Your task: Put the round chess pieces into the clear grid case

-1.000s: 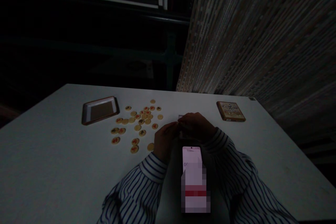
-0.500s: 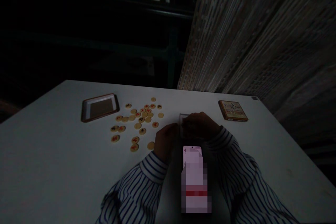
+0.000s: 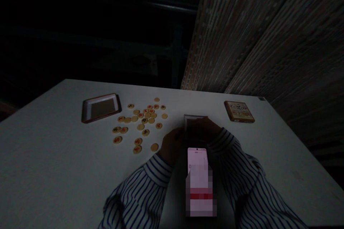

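Observation:
A shallow light-rimmed box (image 3: pixel 189 117) lies in front of me between my hands. My left hand (image 3: pixel 171 147) is closed at its left edge, with the fingertips lost in shadow. My right hand (image 3: pixel 206 130) reaches over the box from the right, and its fingers are too dark to make out. Just left of my left hand, round Chinese chess pieces (image 3: pixel 145 120) are scattered, some showing red or black characters and others plain. Below the box, between my forearms, a lit phone (image 3: pixel 197 157) shows a pale, partly blurred screen.
At the left of the white table (image 3: pixel 80 161) stands an open shallow tray (image 3: pixel 101 108) with a brown rim. A flat printed box (image 3: pixel 239 111) lies at the right. Behind the table's far edge hangs a patterned curtain (image 3: pixel 215 43).
My right hand has drawn slightly back and down, so more of the box's far rim shows. My left hand has shifted a little lower. The chess pieces lie as before.

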`<state>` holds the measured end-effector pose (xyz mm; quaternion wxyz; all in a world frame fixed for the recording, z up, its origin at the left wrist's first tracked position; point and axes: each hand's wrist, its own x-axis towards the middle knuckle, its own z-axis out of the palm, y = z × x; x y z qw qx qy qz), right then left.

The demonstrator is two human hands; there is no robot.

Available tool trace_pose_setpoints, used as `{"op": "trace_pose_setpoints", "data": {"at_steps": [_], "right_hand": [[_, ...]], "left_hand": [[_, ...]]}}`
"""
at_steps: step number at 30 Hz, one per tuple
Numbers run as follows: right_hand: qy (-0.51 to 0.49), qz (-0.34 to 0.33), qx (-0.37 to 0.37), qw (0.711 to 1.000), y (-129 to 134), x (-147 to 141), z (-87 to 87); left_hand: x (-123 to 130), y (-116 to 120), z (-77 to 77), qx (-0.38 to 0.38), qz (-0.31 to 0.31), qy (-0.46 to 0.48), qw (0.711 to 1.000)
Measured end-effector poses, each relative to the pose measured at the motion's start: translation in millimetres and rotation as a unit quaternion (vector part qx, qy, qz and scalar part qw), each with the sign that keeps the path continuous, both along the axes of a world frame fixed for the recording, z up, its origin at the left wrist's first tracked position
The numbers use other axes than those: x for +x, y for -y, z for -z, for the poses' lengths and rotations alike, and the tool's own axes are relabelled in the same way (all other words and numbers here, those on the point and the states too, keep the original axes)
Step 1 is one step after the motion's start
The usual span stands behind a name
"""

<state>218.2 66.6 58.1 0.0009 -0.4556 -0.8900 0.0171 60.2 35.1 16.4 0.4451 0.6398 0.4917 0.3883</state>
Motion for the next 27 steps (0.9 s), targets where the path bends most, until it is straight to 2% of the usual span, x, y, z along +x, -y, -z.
{"op": "trace_pose_setpoints", "data": {"at_steps": [10, 18, 27], "right_hand": [[0.056, -0.013, -0.050, 0.997, -0.8, -3.7, -1.9], [0.086, 0.005, -0.075, 0.993, -1.6, -6.6, -1.6], [0.092, -0.003, -0.063, 0.994, -3.9, -1.6, 1.6]], "left_hand": [[1.6, -0.2, 0.7, 0.018, -0.006, -0.050, 0.999], [2.1, -0.7, -0.3, 0.027, 0.028, -0.126, 0.991], [1.9, -1.3, 7.0, 0.052, 0.029, -0.146, 0.988]]}}
